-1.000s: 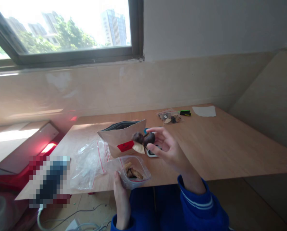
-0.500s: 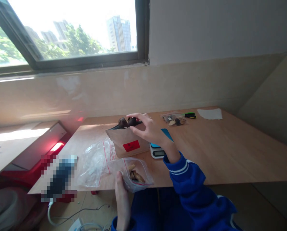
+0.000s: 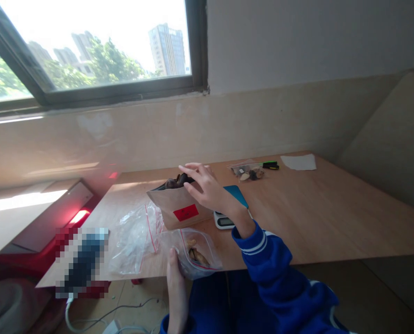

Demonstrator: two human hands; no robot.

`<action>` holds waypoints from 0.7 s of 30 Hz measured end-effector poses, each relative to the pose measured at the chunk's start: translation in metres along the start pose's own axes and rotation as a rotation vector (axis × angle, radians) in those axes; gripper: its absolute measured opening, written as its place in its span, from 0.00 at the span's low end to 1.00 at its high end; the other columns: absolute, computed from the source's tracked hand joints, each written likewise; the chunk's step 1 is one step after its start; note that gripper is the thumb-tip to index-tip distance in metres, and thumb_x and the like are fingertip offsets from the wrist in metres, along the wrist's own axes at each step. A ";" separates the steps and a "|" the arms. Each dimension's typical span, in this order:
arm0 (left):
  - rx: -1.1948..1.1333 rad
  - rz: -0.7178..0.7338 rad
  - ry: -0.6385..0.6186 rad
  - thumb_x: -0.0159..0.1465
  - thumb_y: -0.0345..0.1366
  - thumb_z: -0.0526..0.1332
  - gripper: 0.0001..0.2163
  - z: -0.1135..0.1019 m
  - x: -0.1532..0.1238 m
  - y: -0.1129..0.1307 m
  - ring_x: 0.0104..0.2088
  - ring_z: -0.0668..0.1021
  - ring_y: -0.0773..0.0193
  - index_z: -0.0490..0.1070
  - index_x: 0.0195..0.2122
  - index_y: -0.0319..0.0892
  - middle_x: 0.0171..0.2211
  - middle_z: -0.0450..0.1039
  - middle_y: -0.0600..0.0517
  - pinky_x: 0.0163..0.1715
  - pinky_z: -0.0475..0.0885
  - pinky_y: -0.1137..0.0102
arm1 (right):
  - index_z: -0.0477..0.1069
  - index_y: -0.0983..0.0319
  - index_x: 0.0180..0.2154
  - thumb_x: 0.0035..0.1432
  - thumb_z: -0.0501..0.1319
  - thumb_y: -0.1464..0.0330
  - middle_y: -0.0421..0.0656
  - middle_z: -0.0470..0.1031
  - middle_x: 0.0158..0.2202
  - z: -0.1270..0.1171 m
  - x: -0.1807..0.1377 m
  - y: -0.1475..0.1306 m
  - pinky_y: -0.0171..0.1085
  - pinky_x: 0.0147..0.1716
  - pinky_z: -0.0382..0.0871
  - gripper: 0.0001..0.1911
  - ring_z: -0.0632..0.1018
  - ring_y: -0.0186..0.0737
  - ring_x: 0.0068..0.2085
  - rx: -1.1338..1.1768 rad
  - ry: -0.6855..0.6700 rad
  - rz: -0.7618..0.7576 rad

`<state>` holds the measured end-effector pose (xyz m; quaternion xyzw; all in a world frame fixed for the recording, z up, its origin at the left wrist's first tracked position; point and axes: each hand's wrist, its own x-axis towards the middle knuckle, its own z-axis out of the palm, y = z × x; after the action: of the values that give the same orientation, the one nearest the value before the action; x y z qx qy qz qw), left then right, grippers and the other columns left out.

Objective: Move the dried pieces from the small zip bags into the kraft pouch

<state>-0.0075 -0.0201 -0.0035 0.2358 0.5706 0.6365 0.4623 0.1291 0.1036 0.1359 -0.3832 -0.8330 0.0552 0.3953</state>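
Over the open mouth of the brown paper pouch, which is standing upright near the middle of the wooden table, the right hand is reaching with its fingers curled loosely around some dark dried pieces at the pouch's rim; how firmly they are gripping cannot be told. At the near edge of the table, the left hand is pinching the lower edge of a small clear zip bag, thumb up against the plastic, with a few tan and brown pieces lying inside it. Just left of that bag an empty-looking clear zip bag with a red seal line is lying crumpled, touching the pouch's near left corner. Directly behind the right wrist a small digital scale with a blue platform is sitting, partly covered by the forearm in its blue sleeve. At the far right of the table another filled clear bag, a green-and-black marker and a white sheet are lying well apart from both hands.
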 end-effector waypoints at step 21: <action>-0.009 -0.028 -0.024 0.62 0.53 0.57 0.25 0.000 0.007 -0.006 0.58 0.72 0.53 0.72 0.52 0.39 0.49 0.77 0.46 0.62 0.60 0.59 | 0.72 0.54 0.51 0.69 0.50 0.64 0.45 0.62 0.61 -0.012 -0.022 -0.016 0.49 0.61 0.53 0.16 0.63 0.45 0.60 0.076 0.127 0.063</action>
<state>-0.0088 -0.0144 -0.0104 0.2336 0.5653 0.6296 0.4791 0.1371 0.0746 0.1369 -0.3966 -0.7909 0.0749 0.4599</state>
